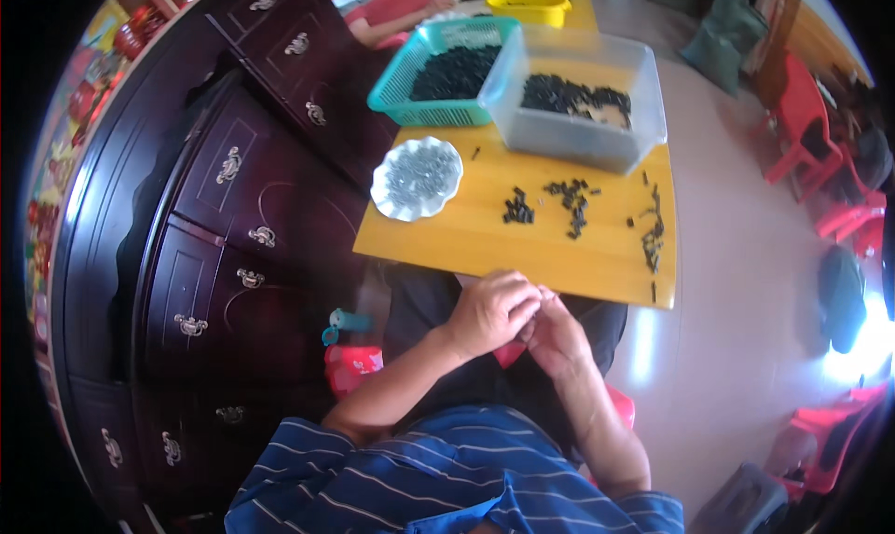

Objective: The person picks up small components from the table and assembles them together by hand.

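Note:
Over my lap, just off the near edge of the wooden table [438, 247], my left hand [491, 312] and my right hand [557, 336] meet with fingers bent and pressed together. Whatever they pinch is too small or too hidden to make out. Small black pieces lie on the tabletop in loose groups: one pile [518, 207] left of centre, another pile [571, 205] beside it, and a scattered line [653, 236] along the right edge. A white scalloped dish [379, 187] full of small shiny metal parts stands at the table's left edge.
Behind the dish stands a teal basket [392, 110] of black pieces, with a clear plastic bin [583, 152] of more next to it. Farther back are a yellow tub [530, 8] and another person's arm [382, 29]. A dark wooden cabinet [280, 198] flanks the left; red chairs [802, 129] stand right.

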`<state>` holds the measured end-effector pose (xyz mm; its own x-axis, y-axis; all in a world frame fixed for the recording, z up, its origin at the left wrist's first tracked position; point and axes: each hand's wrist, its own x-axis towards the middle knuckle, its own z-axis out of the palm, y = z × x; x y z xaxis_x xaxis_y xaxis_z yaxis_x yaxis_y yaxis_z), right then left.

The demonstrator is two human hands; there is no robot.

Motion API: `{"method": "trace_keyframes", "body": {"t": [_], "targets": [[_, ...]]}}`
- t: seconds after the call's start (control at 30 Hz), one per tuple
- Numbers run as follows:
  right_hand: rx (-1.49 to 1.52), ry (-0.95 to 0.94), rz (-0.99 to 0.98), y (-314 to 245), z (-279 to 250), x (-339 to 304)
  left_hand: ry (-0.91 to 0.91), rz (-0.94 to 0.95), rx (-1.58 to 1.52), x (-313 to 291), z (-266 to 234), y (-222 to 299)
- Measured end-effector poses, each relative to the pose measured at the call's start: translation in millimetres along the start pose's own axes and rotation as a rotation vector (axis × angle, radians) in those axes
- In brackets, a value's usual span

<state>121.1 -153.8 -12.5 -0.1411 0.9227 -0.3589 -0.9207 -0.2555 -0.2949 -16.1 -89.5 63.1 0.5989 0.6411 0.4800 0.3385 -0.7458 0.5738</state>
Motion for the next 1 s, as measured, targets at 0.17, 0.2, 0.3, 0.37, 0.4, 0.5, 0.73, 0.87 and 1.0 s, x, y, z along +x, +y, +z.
{"method": "trace_keyframes", "body": {"t": [0.17,0.2,0.3,0.37,0.4,0.5,0.73,0.87,1.0], "targets": [[-0.054,-0.071,0.019,7,6,-3,0.044,0.036,0.105,-15,-5,6],[-0.040,-0.054,0.002,9,7,-3,0.055,0.041,0.089,-19,-5,7],[-0.044,-0.006,-0.028,10,21,-4,0.119,0.042,0.077,-31,-9,14],[-0.089,-0.094,-0.027,14,19,-5,0.144,0.049,0.110,-40,-9,12],[-0.067,-0.065,-0.023,14,16,-7,0.138,0.030,0.122,-40,-5,10],[-0.100,-0.091,0.013,23,-1,0,0.166,-0.004,0.157,-49,-5,11],[-0.186,-0.094,0.008,40,0,-2,0.204,0.058,0.135,-66,-21,17],[-0.227,-0.234,0.030,52,9,-14,0.204,0.037,0.098,-76,-39,23],[-0.205,-0.177,0.121,53,-12,-25,0.064,-0.146,-0.103,-88,-36,25]]}}
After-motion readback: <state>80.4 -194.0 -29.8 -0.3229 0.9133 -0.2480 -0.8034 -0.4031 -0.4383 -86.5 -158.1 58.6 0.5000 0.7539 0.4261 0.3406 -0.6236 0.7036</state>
